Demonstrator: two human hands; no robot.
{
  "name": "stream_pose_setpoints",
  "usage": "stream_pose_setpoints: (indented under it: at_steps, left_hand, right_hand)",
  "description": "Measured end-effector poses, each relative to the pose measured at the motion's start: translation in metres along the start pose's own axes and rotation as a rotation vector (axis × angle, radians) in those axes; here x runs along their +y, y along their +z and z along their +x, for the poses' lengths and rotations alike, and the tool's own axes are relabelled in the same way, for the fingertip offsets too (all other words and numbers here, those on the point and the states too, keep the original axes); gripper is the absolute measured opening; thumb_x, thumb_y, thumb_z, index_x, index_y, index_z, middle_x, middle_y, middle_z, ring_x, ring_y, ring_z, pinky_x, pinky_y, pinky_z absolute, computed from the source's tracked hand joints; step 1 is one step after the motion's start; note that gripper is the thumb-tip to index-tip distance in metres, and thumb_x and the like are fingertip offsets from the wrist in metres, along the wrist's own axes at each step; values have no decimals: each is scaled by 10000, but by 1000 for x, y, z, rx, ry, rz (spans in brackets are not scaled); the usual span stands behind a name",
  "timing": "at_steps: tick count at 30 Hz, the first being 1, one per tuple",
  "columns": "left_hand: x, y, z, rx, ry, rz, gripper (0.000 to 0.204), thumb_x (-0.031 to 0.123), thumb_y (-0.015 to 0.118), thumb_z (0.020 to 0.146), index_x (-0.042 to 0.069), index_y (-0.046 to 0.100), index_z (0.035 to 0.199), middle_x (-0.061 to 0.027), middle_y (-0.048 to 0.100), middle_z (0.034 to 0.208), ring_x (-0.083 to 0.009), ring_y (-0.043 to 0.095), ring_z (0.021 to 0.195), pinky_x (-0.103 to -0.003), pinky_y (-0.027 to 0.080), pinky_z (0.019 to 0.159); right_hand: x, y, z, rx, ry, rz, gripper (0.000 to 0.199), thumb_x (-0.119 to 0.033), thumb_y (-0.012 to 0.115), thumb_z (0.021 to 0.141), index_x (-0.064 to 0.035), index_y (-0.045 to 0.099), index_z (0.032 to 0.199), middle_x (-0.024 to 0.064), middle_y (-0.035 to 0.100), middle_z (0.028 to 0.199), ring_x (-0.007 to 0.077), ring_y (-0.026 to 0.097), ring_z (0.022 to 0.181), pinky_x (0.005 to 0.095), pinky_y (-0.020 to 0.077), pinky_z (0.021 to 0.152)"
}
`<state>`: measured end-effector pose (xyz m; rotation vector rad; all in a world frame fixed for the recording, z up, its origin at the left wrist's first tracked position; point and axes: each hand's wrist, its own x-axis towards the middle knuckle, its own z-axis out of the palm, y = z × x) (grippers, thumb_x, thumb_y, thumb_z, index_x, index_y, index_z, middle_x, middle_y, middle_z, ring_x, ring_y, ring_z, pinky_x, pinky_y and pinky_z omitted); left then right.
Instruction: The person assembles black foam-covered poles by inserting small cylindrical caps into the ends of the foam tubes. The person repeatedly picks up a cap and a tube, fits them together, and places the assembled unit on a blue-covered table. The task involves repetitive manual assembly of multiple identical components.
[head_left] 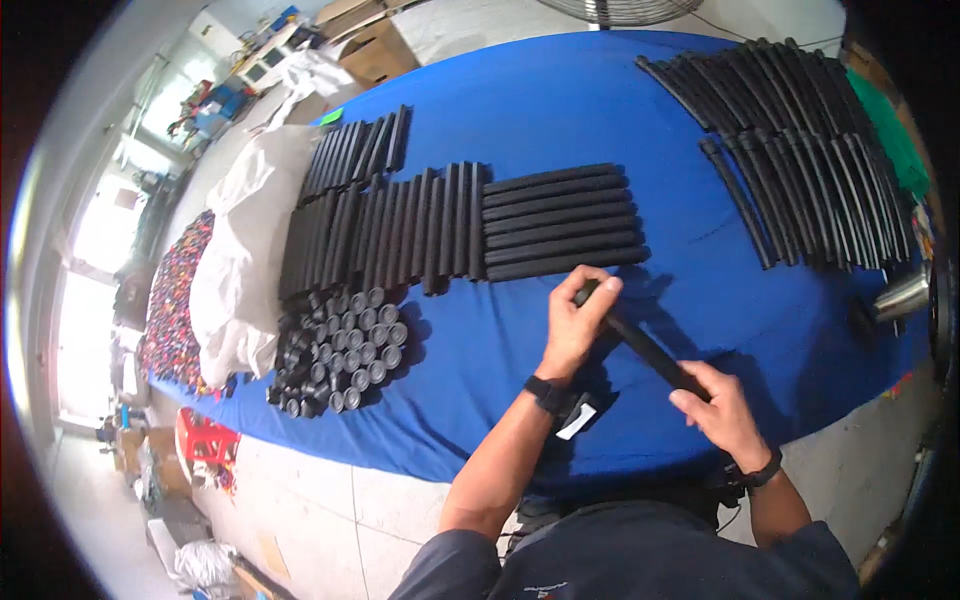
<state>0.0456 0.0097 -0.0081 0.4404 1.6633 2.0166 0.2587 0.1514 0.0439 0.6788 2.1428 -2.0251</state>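
Note:
A black tube [648,350] slants over the front of the blue-covered table, held between my two hands. My left hand [577,318] is closed round its far end, with the thumb on top and a dark tip showing above the fingers. At the near end, my right hand [724,408] grips it between thumb and fingers. Just beyond my left hand lies a stack of similar black tubes [562,222], set crosswise. More tubes [400,230] are lined up left of it. Round black caps [352,345] form a pile at the left front.
Black tubes with thicker ends [800,190] lie in two rows at the right. A metal cylinder [902,296] stands at the right edge. White sacking [240,270] and a heap of small multicoloured pieces [180,310] border the left. A small black item with a white label [577,420] lies by my left wrist.

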Motion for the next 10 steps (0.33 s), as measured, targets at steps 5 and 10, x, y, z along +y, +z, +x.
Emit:
stream_pose_setpoints:
  at_steps: [5,10]
  left_hand:
    - [-9,-4,4,-6,24,-38,237,291,703,971,55,689,960,61,533,695,-30,425,551,-220,317,471]
    - [-12,-6,4,-26,54,-15,348,380,617,1023,46,710,998,51,554,698,-35,440,592,-230,346,538]
  right_hand:
    - [2,-17,-2,-218,159,626,415,-274,541,1026,54,591,1275,79,650,799,84,511,482,218,374,389]
    - [13,-24,3,-273,193,463,461,-334,626,1012,41,608,1278,81,648,767,79,490,439,203,360,367]
